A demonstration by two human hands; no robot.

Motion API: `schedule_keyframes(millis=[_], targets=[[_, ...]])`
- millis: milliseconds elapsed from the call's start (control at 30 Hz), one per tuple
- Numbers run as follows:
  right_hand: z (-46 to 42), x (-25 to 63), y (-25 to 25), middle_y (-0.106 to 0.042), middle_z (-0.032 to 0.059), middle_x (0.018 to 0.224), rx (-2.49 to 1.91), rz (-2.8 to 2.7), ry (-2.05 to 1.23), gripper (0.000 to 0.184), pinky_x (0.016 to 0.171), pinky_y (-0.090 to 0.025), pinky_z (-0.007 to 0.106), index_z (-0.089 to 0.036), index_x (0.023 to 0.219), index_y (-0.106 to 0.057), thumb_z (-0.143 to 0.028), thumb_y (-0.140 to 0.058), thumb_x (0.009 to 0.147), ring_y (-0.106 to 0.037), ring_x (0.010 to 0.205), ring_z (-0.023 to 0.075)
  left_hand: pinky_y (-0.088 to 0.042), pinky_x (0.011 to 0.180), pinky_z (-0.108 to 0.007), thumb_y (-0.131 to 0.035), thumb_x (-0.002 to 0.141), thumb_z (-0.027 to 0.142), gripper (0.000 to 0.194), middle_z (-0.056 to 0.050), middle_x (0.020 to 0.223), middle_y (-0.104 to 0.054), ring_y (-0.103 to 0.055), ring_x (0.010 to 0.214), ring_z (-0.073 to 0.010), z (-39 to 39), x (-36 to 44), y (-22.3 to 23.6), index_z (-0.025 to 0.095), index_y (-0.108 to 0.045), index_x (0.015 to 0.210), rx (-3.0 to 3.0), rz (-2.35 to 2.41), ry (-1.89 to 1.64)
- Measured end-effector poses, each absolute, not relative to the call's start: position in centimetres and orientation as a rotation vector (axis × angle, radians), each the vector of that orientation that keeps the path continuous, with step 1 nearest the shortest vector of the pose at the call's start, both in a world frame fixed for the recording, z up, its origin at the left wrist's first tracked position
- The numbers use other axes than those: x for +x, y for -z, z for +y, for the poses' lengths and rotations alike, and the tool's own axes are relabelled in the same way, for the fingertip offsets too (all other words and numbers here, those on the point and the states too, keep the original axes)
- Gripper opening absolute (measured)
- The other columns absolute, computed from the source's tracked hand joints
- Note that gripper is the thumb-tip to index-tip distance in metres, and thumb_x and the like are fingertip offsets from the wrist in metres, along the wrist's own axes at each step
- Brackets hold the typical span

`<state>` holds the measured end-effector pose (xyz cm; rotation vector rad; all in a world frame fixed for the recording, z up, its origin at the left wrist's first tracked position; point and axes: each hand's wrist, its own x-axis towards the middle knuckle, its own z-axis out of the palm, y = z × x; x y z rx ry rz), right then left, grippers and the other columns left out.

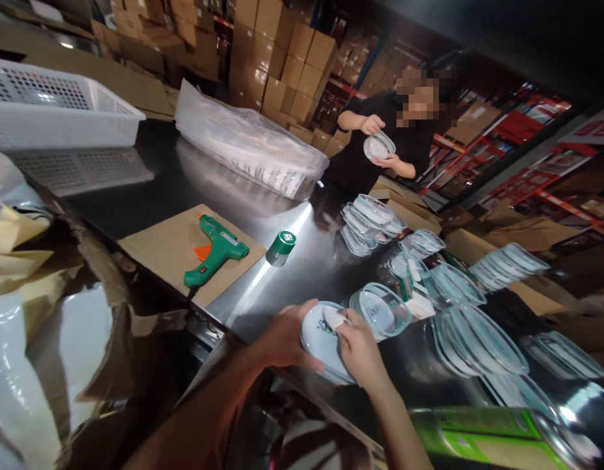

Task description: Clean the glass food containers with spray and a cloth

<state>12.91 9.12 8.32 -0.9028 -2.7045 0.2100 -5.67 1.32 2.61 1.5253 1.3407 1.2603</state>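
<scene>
My left hand (287, 336) grips a round pale dish (316, 343) by its left rim, just over the table's near edge. Black lettering shows on the dish's face. Pinched in my right hand (361, 352), a small white wad (335, 317) is pressed against that lettering; whether it is cloth or paper I cannot tell. Right beside the held dish stands a clear round dish (380, 310). Further right is a stack of larger clear dishes (478, 339). A green-capped container (282, 247) stands beyond my hands.
A green glue gun (216, 251) lies on a cardboard sheet (158, 241) at left. Behind are a plastic-wrapped bundle (248, 140) and a white basket (62, 124). A green can (488, 434) sits near right. Across the table, a person (404, 140) holds a similar dish (379, 146).
</scene>
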Motion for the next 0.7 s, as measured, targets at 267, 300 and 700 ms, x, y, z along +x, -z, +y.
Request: schedule_keyframes(millis=[267,300,700], targets=[[9.2,14.4,-8.9,-0.058,0.0097,0.093,-0.979,-2.750,-0.127,0.045,0.076,-0.041,0.038,-0.020,0.100,-0.072,0.000,-0.038,0.076,-0.053,0.087,0.0236,-0.042,0.099,-0.045,-0.088,0.039,0.043,0.113,-0.009,0.128,-0.059,-0.052,0.118,-0.0351,1.1,-5.7,-3.5,0.023,-0.041,0.139,1.609,1.433,-1.144],[9.3,14.2,-8.8,-0.058,0.0102,0.093,-1.014,-2.743,-0.099,0.045,0.077,-0.041,0.038,-0.020,0.100,-0.072,0.000,-0.038,0.077,-0.053,0.087,0.0241,-0.042,0.099,-0.044,-0.088,0.040,0.043,0.112,-0.009,0.128,-0.059,-0.053,0.117,-0.0346,1.1,-5.7,-3.6,0.022,-0.040,0.139,1.613,1.427,-1.157],[8.3,13.5,-8.6,-0.058,0.0099,0.098,-1.023,-2.776,-0.164,0.045,0.082,-0.041,0.038,-0.021,0.107,-0.070,-0.002,-0.038,0.083,-0.054,0.093,0.0239,-0.042,0.102,-0.045,-0.087,0.043,0.045,0.109,-0.010,0.130,-0.058,-0.052,0.120,-0.0353,0.7,-5.6,-3.6,0.022,-0.041,0.139,1.632,1.441,-1.202]])
